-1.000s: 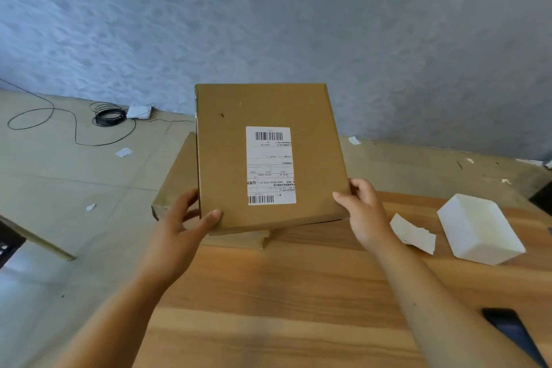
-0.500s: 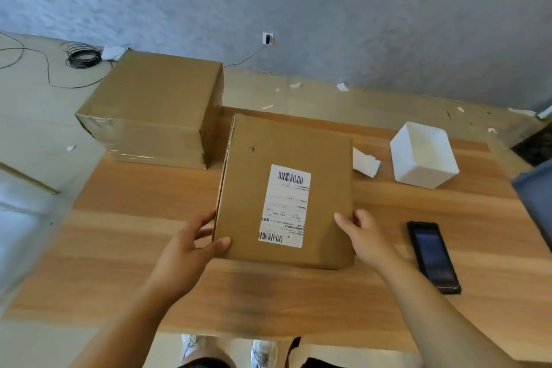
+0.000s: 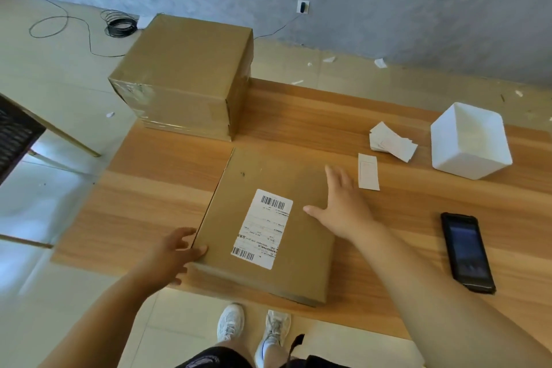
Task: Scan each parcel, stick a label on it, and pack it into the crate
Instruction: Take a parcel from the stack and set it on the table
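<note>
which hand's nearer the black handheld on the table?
Right. Right hand is open over the parcel, left of the handheld; left hand grips the parcel's left edge, farther off.

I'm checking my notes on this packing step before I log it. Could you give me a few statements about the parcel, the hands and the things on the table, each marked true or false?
1. The flat parcel lies on the wooden table. True.
2. The right hand holds the black handheld device. False: the device lies untouched on the table, and the hand is spread open over the parcel.
3. A white label with barcodes is on the parcel's top face. True.
4. The big cardboard box stands on the flat parcel. False: it stands apart, at the table's far left corner.
5. The left hand holds the parcel's near left corner. True.
</note>
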`<state>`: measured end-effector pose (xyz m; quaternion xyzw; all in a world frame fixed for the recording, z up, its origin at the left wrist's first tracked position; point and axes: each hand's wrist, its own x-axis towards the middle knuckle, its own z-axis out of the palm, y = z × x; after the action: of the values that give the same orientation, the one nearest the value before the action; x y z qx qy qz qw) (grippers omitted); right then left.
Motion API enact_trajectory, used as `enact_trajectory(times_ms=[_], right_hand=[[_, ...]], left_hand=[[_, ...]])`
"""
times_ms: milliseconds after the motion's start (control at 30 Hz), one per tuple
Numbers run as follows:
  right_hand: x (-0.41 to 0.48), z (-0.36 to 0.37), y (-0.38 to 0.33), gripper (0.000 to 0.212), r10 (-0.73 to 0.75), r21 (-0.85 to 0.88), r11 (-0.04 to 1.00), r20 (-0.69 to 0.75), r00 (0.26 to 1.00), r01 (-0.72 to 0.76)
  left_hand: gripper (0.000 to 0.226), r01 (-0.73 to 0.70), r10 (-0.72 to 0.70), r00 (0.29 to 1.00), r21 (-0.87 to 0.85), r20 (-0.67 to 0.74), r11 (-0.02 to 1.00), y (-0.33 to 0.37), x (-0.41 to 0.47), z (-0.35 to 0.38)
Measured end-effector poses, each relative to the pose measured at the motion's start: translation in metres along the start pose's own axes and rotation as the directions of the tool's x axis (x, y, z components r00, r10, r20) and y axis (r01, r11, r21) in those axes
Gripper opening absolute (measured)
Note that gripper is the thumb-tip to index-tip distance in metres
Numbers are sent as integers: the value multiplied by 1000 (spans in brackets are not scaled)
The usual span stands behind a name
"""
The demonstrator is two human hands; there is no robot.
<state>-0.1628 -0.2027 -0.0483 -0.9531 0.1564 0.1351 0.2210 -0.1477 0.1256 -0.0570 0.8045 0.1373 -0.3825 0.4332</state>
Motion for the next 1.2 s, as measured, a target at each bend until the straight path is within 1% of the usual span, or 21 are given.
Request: enact_trajectory(times_ms=[67,100,167,200,267,300,367,467,533,600,667,700,800,833,867,933,967,1033,1100,1133,1200], right_hand=[[15,-4,-8,111,-89,-77,993,71,994,94],[21,-6,-9,113,-95,-105,989,127,987,108],[26,-8,-9,114,-41,-132,989,216,976,70],[25,-8,-7,114,1,-132,991,218,976,29],[14,-5,-1,114,93,-105,991,159,983,-77],[5,-2,2,114,149,-80,987,118,982,-141],[-16,5,10,110,275,-14,962,42,961,-274],[-52,17,22,105,428,95,900,-15,904,-425],[-72,25,25,100,485,232,851,-1,875,-471],[-88,35,23,78,482,302,832,26,876,-466],[-100,42,18,52,467,261,849,35,883,-459],[-103,42,16,44,468,229,858,21,884,-460],[-99,33,14,36,479,200,869,-107,871,-453],[-94,28,14,36,475,202,874,-165,865,-442],[-88,24,15,41,450,195,889,-218,866,-413],[-75,16,15,61,352,119,936,-259,899,-332],[-70,14,15,68,308,62,951,-234,922,-302],[-64,14,14,73,277,30,961,-112,954,-275],[-64,23,13,71,305,109,946,3,952,-304],[-67,29,12,70,329,134,935,11,944,-327],[-76,41,8,68,372,94,926,-53,927,-366]], left_hand=[[41,111,-111,994,97,-14,989,6,-3,-2],[44,141,-141,990,104,-7,985,7,-3,-3],[44,146,-146,989,2,-9,989,7,-1,0],[42,127,-130,991,-80,-32,989,7,2,2],[40,53,-82,990,-227,-118,972,10,11,4],[43,6,-51,986,-273,-159,962,13,15,6],[55,-78,29,984,-277,-178,958,19,23,10],[53,-167,153,984,-161,-93,973,24,26,24],[54,-226,223,973,-36,-61,974,24,23,32],[65,-271,280,956,104,-90,957,21,22,36],[81,-292,329,934,235,-138,927,17,23,37],[87,-297,344,927,268,-149,917,16,24,36],[94,-310,355,925,271,-137,911,17,27,29],[95,-316,363,922,277,-137,907,18,29,26],[96,-322,373,915,281,-152,904,19,32,23],[92,-311,366,902,244,-229,918,24,41,14],[84,-293,345,897,211,-278,932,28,45,9],[55,-280,326,886,180,-330,943,35,50,2],[31,-312,358,888,191,-290,931,41,52,1],[28,-339,377,892,180,-250,923,42,53,2],[42,-399,415,902,136,-122,907,42,50,7]])
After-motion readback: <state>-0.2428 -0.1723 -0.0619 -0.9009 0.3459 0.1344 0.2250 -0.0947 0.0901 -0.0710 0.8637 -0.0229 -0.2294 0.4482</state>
